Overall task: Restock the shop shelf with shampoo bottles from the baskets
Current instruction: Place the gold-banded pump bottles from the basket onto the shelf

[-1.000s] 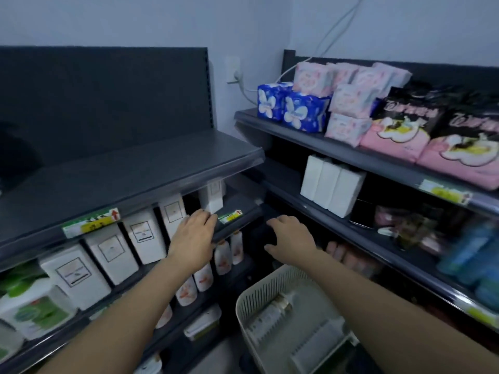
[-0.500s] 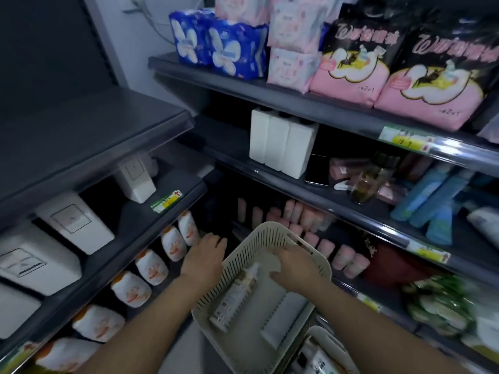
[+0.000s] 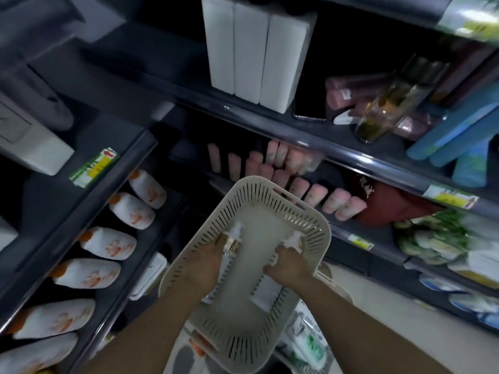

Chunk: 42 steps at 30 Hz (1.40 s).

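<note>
A cream slotted basket (image 3: 270, 201) stands in front of the shelves with two bottles lying inside. My left hand (image 3: 208, 261) is down in the basket, its fingers curled around a white pump bottle with a gold collar (image 3: 232, 242). My right hand (image 3: 287, 263) grips a second white bottle (image 3: 293, 240) along the basket's right side. On the left shelf (image 3: 94, 147), white shampoo bottles with orange caps (image 3: 108, 242) lie in a row.
A second basket with green-labelled packs (image 3: 307, 338) sits under the first. The right shelving holds white boxes (image 3: 253, 52), pink tubes (image 3: 313, 190), blue packs (image 3: 453, 139) and a phone (image 3: 309, 112). Pale floor shows at the lower right.
My view tipped down from the upper shelves to the basket. Both hands dropped from the shelf edge into the basket and closed on one bottle each.
</note>
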### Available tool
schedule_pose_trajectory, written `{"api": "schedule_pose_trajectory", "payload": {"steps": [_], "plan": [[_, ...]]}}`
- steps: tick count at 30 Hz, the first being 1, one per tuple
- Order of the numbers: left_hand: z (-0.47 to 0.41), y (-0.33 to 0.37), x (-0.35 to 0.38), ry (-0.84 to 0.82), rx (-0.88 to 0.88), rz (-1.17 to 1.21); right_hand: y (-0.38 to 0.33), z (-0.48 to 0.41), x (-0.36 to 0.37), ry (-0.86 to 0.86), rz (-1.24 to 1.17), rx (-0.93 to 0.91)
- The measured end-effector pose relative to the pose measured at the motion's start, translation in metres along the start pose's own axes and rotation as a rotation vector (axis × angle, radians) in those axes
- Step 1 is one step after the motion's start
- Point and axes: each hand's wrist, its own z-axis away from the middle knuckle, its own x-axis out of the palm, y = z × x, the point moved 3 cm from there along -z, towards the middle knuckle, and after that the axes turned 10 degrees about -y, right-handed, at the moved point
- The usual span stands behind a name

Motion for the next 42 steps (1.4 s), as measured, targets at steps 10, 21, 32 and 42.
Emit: {"api": "schedule_pose_trajectory", "payload": {"steps": [10, 21, 32, 42], "plan": [[-0.054, -0.018, 0.101, -0.195, -0.223, 0.394, 0.03, -0.078, 0.049, 0.014, -0.796, 0.316], [-0.085, -0.008, 0.13, -0.277, -0.234, 0.721, 0.031, -0.115, 0.072, 0.2, -0.757, 0.449], [-0.096, -0.024, 0.13, -0.319, -0.141, 1.101, 0.021, -0.128, 0.074, 0.115, -1.132, 0.296], [-0.047, -0.007, 0.068, -0.434, -0.083, 1.499, 0.003, -0.102, 0.037, -0.041, -1.274, 0.095]]}}
